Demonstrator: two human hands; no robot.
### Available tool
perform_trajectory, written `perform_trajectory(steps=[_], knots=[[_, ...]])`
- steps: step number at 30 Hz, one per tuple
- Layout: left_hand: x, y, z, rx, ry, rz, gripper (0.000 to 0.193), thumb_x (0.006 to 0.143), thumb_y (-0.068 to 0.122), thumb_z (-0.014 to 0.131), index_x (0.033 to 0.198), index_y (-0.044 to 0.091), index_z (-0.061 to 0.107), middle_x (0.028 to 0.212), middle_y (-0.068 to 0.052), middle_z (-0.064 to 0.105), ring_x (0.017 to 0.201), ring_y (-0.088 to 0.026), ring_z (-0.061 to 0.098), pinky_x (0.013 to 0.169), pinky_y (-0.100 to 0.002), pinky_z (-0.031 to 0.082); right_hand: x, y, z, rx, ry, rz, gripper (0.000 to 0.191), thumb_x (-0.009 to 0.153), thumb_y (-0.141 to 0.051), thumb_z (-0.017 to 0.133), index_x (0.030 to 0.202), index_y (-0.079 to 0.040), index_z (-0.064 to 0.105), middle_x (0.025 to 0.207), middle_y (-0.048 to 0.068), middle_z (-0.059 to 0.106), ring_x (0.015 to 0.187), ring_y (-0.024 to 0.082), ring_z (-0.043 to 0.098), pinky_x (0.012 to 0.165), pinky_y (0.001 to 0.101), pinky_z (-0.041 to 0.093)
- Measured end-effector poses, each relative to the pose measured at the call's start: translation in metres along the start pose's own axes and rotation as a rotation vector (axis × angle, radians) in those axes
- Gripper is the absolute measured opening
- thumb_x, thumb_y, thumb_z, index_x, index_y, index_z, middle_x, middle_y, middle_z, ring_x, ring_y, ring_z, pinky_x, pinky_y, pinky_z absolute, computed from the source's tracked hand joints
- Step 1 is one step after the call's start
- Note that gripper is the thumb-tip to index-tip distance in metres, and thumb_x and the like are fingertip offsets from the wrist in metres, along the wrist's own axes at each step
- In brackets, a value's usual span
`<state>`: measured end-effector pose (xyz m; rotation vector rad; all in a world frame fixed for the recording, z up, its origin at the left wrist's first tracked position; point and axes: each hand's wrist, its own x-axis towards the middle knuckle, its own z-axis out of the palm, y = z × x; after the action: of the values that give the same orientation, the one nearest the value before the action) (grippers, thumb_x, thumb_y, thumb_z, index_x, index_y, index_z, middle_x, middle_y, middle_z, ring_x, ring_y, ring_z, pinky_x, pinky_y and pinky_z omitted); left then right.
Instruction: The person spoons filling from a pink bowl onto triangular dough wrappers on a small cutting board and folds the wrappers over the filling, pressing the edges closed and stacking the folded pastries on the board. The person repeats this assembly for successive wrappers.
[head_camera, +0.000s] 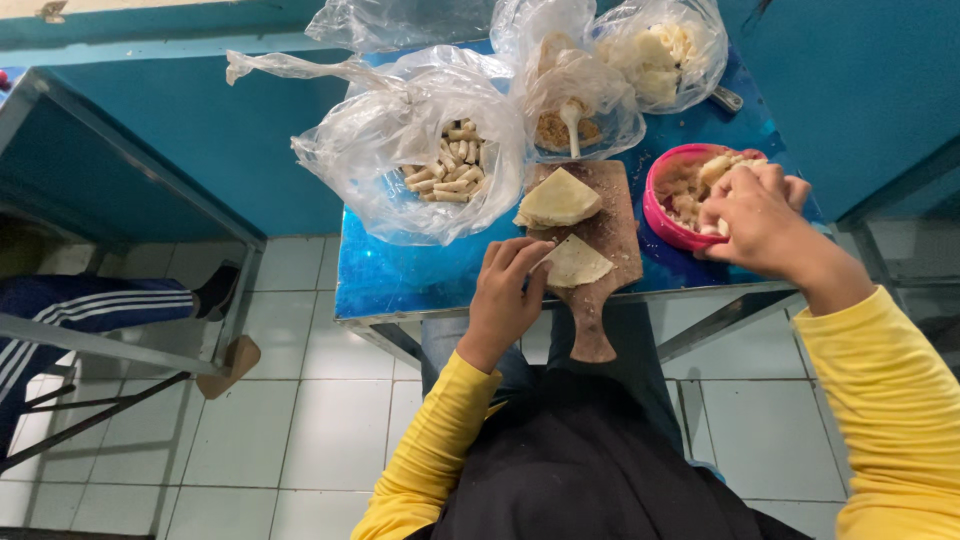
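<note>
Rolled pastries fill our clear bag (440, 170); left hand (503, 295) pinches a wrapper (577, 262) flat, right hand (758, 215) fingers bunched in the pink filling bowl (660, 215), stack (558, 200) remaining

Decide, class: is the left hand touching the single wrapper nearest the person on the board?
Touching. In the head view, the left hand has fingertips resting on the wrapper edge, no gap visible.

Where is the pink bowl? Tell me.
The pink bowl sits at the right of the blue table, beside the wooden board, under the right hand.

A blue table (400, 280) carries a wooden board (610, 235), pink bowl (655, 215) and 4 plastic bags (370, 170).
</note>
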<state>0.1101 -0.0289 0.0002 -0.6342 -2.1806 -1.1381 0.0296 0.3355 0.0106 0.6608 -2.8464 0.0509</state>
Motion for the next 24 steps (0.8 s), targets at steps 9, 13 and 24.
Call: perform_trajectory(steps=[9,13,24], knots=[[-0.001,0.000,-0.001,-0.003,-0.025,0.034,0.007,0.092,0.012,0.076,0.097,0.008,0.071,0.104,-0.006,0.065,0.096,-0.029,0.060,0.085,-0.039,0.052,-0.002,-0.078,-0.027,0.257,0.091,-0.152,0.039,0.074,-0.022,0.073,0.112,-0.031,0.075,0.141,0.004,0.054,0.133,0.030,0.039,0.113,0.0499,0.026],[0.000,0.000,-0.001,-0.007,-0.025,0.043,0.006,0.092,0.012,0.075,0.093,0.007,0.072,0.101,-0.006,0.065,0.095,-0.029,0.060,0.084,-0.039,0.052,0.008,-0.132,-0.005,0.218,0.116,-0.216,0.064,0.072,-0.006,0.063,0.127,-0.036,0.074,0.156,0.009,0.046,0.132,0.036,0.035,0.106,0.0505,0.025],[-0.003,-0.006,0.003,-0.007,-0.028,0.048,0.007,0.093,0.013,0.074,0.092,0.007,0.070,0.099,-0.006,0.065,0.094,-0.029,0.060,0.084,-0.039,0.051,0.010,-0.151,-0.011,-0.528,0.171,-0.192,0.027,0.091,-0.027,0.061,0.116,-0.030,0.072,0.167,0.005,0.038,0.146,0.030,0.030,0.109,0.0511,0.024]])
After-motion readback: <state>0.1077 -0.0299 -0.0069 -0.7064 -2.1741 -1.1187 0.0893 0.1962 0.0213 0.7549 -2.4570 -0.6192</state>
